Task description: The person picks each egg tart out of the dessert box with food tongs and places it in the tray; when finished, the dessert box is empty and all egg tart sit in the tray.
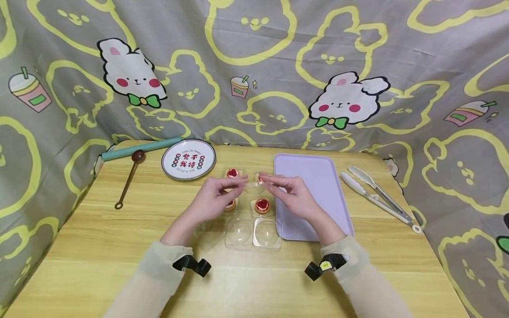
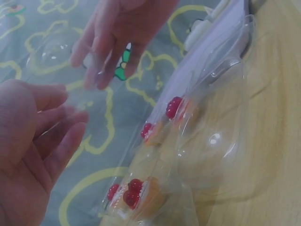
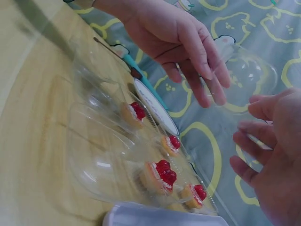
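Both hands meet over the middle of the table at a clear plastic lid (image 1: 254, 189). My left hand (image 1: 216, 196) pinches its left edge between thumb and fingers. On the opposite side, my right hand (image 1: 292, 194) pinches the right edge. The domed lid (image 3: 251, 75) stands out against the cloth in the right wrist view. Below the hands sit small tarts with red berry tops, one tart (image 1: 262, 206) at front right and another tart (image 1: 232, 173) at the back. The other two are partly covered by the fingers. Open clear box lids (image 1: 238, 232) lie nearest me.
A lilac tray (image 1: 314, 176) lies right of the tarts, with tongs (image 1: 375, 194) beyond it. To the left are a round plate (image 1: 188, 170), a brown spoon (image 1: 129, 179) and a teal rolling pin (image 1: 141, 148). Patterned cloth (image 1: 274, 84) hangs behind the table.
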`<state>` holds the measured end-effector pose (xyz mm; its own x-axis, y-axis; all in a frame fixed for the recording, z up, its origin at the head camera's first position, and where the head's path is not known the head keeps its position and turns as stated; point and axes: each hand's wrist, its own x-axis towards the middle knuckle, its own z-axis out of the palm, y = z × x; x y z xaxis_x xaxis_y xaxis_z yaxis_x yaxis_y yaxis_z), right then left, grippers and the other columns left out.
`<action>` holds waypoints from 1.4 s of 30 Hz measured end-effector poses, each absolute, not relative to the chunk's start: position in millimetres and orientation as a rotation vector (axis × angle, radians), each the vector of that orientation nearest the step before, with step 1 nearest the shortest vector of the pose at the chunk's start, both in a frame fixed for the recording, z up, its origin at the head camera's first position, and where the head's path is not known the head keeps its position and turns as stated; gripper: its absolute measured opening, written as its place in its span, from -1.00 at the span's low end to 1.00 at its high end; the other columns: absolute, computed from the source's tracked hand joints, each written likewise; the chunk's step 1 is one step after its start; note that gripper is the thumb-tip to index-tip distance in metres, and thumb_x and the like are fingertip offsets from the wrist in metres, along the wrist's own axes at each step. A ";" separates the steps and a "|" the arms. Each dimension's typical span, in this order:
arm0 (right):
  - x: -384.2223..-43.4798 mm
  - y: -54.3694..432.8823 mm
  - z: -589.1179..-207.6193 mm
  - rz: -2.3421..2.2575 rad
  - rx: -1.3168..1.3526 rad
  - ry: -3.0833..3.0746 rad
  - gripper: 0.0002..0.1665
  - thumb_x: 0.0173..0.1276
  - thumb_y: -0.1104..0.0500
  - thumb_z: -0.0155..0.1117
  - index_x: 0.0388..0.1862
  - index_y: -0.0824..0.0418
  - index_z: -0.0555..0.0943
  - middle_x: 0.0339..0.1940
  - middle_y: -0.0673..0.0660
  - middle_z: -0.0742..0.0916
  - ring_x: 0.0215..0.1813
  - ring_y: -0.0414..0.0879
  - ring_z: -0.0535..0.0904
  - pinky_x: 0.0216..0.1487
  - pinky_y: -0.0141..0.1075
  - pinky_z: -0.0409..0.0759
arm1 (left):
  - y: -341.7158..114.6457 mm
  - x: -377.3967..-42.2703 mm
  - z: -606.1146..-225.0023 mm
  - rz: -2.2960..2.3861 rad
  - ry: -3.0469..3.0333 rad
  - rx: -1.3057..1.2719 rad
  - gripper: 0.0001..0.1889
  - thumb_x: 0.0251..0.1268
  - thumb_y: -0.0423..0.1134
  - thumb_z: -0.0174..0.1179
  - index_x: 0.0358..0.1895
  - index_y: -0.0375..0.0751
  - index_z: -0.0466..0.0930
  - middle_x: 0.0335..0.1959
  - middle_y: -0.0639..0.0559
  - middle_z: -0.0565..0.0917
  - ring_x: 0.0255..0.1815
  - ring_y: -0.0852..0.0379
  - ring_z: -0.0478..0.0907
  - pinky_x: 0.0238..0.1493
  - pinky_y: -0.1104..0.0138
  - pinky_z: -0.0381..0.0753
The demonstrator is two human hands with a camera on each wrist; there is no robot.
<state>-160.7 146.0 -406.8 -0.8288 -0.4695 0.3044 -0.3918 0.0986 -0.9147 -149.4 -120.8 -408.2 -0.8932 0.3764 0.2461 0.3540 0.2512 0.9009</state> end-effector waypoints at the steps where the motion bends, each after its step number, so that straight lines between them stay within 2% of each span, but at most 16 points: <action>1: -159.8 145.3 -406.3 -1.857 -0.884 2.297 -0.64 0.53 0.47 0.23 0.25 0.44 0.68 0.30 0.30 0.70 0.40 0.16 0.58 0.38 -0.24 0.55 | -120.5 -148.8 -408.4 1.782 2.476 0.703 -0.72 0.53 -0.38 0.28 0.20 -0.19 0.77 0.28 -0.08 0.70 -0.04 -0.14 0.76 -0.28 0.17 0.80; 3: -158.7 144.2 -407.1 -1.867 -0.860 2.284 -0.62 0.53 0.48 0.22 0.27 0.44 0.66 0.29 0.33 0.69 0.41 0.18 0.57 0.41 -0.22 0.51 | -119.9 -147.8 -409.0 1.805 2.485 0.676 -0.72 0.55 -0.38 0.25 0.20 -0.18 0.77 0.35 -0.06 0.64 0.14 -0.09 0.72 -0.15 0.19 0.81; 4: -158.1 143.8 -407.7 -1.876 -0.847 2.264 -0.62 0.53 0.48 0.21 0.28 0.45 0.65 0.27 0.36 0.70 0.39 0.20 0.58 0.41 -0.21 0.52 | -119.6 -147.6 -409.9 1.816 2.484 0.660 -0.72 0.56 -0.37 0.24 0.21 -0.19 0.77 0.33 -0.07 0.66 0.15 -0.09 0.72 -0.10 0.19 0.80; 8: -156.7 142.9 -410.3 -1.879 -0.825 2.209 -0.61 0.57 0.45 0.18 0.32 0.44 0.62 0.18 0.40 0.73 0.25 0.23 0.69 0.37 -0.21 0.55 | -118.8 -145.9 -410.9 1.845 2.432 0.627 -0.69 0.60 -0.35 0.21 0.28 -0.27 0.70 0.21 -0.06 0.74 0.04 -0.23 0.75 -0.10 0.13 0.80; 10: -156.1 143.4 -410.9 -1.898 -0.838 2.152 -0.58 0.56 0.47 0.18 0.35 0.47 0.58 0.22 0.42 0.70 0.22 0.29 0.69 0.35 -0.17 0.58 | -119.0 -145.2 -410.9 1.852 2.386 0.634 -0.65 0.57 -0.37 0.23 0.33 -0.30 0.65 0.21 -0.07 0.74 0.06 -0.28 0.74 -0.08 0.12 0.80; 15: -157.4 146.2 -412.7 -1.890 -0.945 2.080 -0.37 0.41 0.55 0.32 0.45 0.55 0.45 0.35 0.48 0.61 0.25 0.47 0.61 0.32 0.03 0.61 | -122.8 -143.5 -410.1 1.806 2.318 0.688 -0.40 0.41 -0.39 0.40 0.49 -0.26 0.50 0.38 -0.06 0.63 0.25 -0.19 0.67 0.05 0.26 0.75; 19: -157.5 147.0 -412.0 -1.849 -0.973 2.116 -0.28 0.36 0.51 0.42 0.47 0.53 0.44 0.35 0.48 0.61 0.25 0.36 0.66 0.32 0.12 0.58 | -125.5 -143.1 -408.9 1.760 2.317 0.703 -0.30 0.37 -0.24 0.48 0.54 -0.19 0.45 0.39 0.06 0.63 0.25 -0.06 0.68 0.03 0.24 0.77; 24: -155.8 145.5 -410.6 -1.866 -0.933 2.109 -0.20 0.33 0.50 0.46 0.52 0.46 0.42 0.35 0.45 0.62 0.21 0.24 0.72 0.32 0.06 0.61 | -126.8 -143.2 -408.9 1.760 2.321 0.710 -0.28 0.34 -0.23 0.50 0.55 -0.13 0.45 0.38 -0.02 0.63 0.19 -0.06 0.71 -0.01 0.17 0.78; 30: -155.3 145.8 -413.6 -1.853 -0.922 2.102 -0.01 0.25 0.55 0.50 0.62 0.36 0.31 0.35 0.35 0.65 0.17 0.24 0.73 0.34 -0.05 0.61 | -128.0 -143.9 -410.0 1.802 2.276 0.711 -0.09 0.17 -0.34 0.59 0.61 -0.01 0.37 0.34 0.01 0.67 0.11 -0.18 0.73 -0.02 0.12 0.78; 36: -153.4 145.5 -414.7 -1.815 -0.905 2.106 0.01 0.24 0.48 0.55 0.63 0.31 0.32 0.33 0.30 0.68 0.11 0.28 0.75 0.36 -0.08 0.59 | -129.9 -142.6 -410.1 1.747 2.298 0.706 -0.03 0.11 -0.37 0.62 0.62 -0.01 0.35 0.30 -0.03 0.69 0.04 -0.04 0.77 -0.04 0.16 0.79; 42: -152.5 142.7 -413.7 -1.805 -0.899 2.104 0.01 0.23 0.49 0.56 0.62 0.32 0.33 0.30 0.33 0.69 0.09 0.29 0.75 0.32 -0.07 0.62 | -134.5 -141.7 -409.0 1.722 2.300 0.690 -0.03 0.10 -0.33 0.64 0.62 0.09 0.36 0.33 -0.09 0.67 0.08 -0.12 0.75 -0.03 0.20 0.78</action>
